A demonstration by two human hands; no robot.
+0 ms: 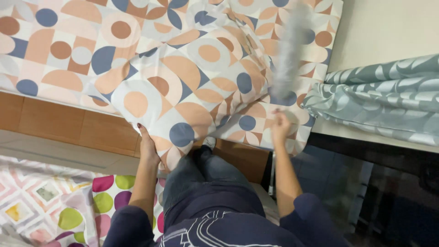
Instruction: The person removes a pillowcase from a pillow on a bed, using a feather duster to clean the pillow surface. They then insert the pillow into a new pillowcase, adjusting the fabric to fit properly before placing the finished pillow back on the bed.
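Head view: you're looking straight down at a pillow in a geometric cover, peach, brown and slate-blue circles and arcs on white. It lies tilted across the bed sheet, which carries the same print, and its lower corner hangs past the bed edge toward your knees. Your left hand is at the pillow's lower left edge, fingers curled onto the fabric, thumb side against it; looks like a light grip on the hem, dark polish on the nails. Your right hand is just right of the pillow's lower right edge, closed around the base of a long grey stick-like thing. That thing is motion-blurred and runs up from the fist across the pillow's right side; can't tell what it is exactly, or whether it's touching the cover. Below the pillow, the wooden bed frame shows as a brown band. Further below and left of the pillow, a second cloth with coloured dots and diamond shapes lies on the floor side. Right of the pillow, well apart, a grey-green leaf-pattern fabric is bunched on a pale surface. Directly under the pillow's hanging corner are your legs in dark jeans, dark blue sleeves at the frame bottom.
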